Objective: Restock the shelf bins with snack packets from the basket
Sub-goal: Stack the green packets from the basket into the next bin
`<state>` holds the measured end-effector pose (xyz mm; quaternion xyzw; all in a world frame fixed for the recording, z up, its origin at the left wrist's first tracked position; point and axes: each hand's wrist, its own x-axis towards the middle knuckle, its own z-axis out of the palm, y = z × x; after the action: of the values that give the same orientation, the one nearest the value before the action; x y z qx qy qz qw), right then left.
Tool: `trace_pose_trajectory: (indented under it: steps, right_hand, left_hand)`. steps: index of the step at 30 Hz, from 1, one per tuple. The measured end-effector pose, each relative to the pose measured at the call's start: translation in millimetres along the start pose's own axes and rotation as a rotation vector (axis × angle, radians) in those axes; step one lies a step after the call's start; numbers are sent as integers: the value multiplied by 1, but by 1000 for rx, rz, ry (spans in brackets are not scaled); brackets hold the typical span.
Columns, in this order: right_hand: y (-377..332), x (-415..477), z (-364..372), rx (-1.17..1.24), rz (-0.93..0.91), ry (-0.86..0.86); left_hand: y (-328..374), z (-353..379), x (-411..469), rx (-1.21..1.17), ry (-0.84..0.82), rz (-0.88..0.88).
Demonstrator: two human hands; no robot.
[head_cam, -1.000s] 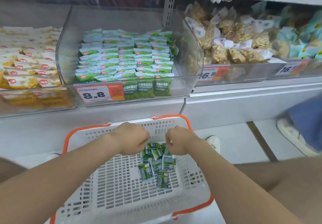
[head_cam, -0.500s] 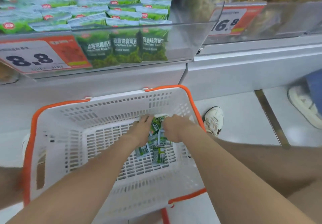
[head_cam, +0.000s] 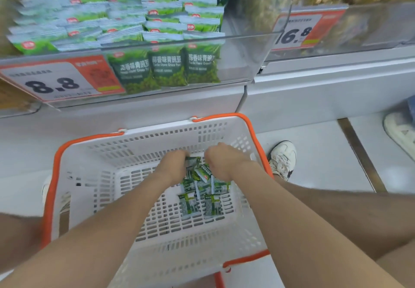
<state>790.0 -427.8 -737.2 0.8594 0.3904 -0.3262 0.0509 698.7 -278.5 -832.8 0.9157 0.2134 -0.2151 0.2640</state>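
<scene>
A white perforated plastic basket with an orange rim (head_cam: pixel 89 171) sits on the pale floor in the lower middle of the frame, below the shelf. On its slatted bottom, right of centre, lies a loose heap of small green snack packets (head_cam: pixel 199 200), some overlapping, two lying flat at the near edge of the heap.

Both forearms reach in from the bottom of the frame. The left hand (head_cam: pixel 174 167) is at the far end of the heap, its fingers curled down and pinching one dark green packet that stands up at its fingertips. The right hand (head_cam: pixel 222 163) is just beside it, knuckles up and fingers tucked under over the heap; whether they grasp a packet cannot be told.

In the upper left, a clear plastic shelf bin (head_cam: pixel 242 63) holds rows of matching green packets (head_cam: pixel 167 68), with a white-and-orange price card reading 8.8 (head_cam: pixel 54 82) on its front. A second card, 16.8 (head_cam: pixel 296 33), hangs at the upper right. A white sneaker (head_cam: pixel 281 159) stands right of the basket.
</scene>
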Motion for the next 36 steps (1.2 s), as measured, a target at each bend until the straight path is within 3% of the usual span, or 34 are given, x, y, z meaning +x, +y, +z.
trace_pose_trajectory:
  steps: [3, 7, 9, 12, 16, 20, 23, 26, 30, 32, 34, 36]
  right_hand:
    - [-10, -1, -10, 49, -81, 211]
    - [-22, -16, -25, 172, -231, 207]
    - [-30, -29, -34, 309, -242, 296]
    - [-43, -49, -55, 538, -263, 410]
    - [-59, -85, -86, 1016, -291, 302]
    - [-73, -112, -99, 1214, -290, 180]
    - [-81, -126, -111, 1191, -339, 263]
    - [-91, -141, -127, 1174, -433, 458]
    - [-104, -163, -166, 1127, -473, 712]
    - [-102, -165, -190, 1091, -348, 987]
    - [-91, -154, -215, 879, -124, 1260]
    - [-79, -138, -242, 486, 35, 1279]
  left_hand:
    - [12, -47, -23, -256, -43, -37]
    - [25, -110, -57, -637, -107, -139]
    - [32, -135, -76, -775, -151, -154]
    - [43, -166, -105, -799, -140, -135]
    - [48, -203, -144, -750, -49, -13]
    - [55, -224, -174, -690, -40, 129]
    - [65, -237, -192, -511, 8, 250]
    - [77, -256, -205, -331, 168, 363]
    - [88, -292, -208, -435, 363, 430]
    - [93, -307, -207, -498, 450, 482]
    - [96, -318, -200, -502, 551, 518]
    - [98, -323, -192, -397, 651, 502]
